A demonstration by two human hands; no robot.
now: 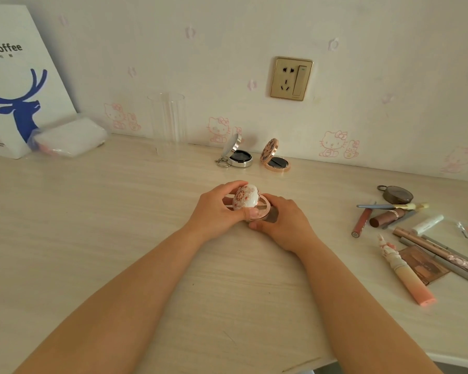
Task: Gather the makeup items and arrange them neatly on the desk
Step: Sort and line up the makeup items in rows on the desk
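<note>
At the middle of the desk (119, 211) both my hands hold a round white compact (246, 200) with a floral lid. My left hand (216, 209) grips the raised lid, its thumb over the rim. My right hand (284, 225) holds the pink base from the right. Against the wall stand a silver compact (237, 155) and a rose-gold compact (274, 156), both with lids up. At the right lie loose makeup items: a lip gloss (361, 222), a lipstick (387, 217), a brush (392, 206), pencils (438, 252), a peach tube (405, 273) and a brown palette (424, 264).
A clear plastic cylinder (168, 122) stands by the wall at centre left. A white coffee bag with a blue deer (16, 85) and a wrapped white packet (68, 137) sit at the far left. A bronze round case (397, 194) lies at the right. A gold wall socket (291, 78) is above.
</note>
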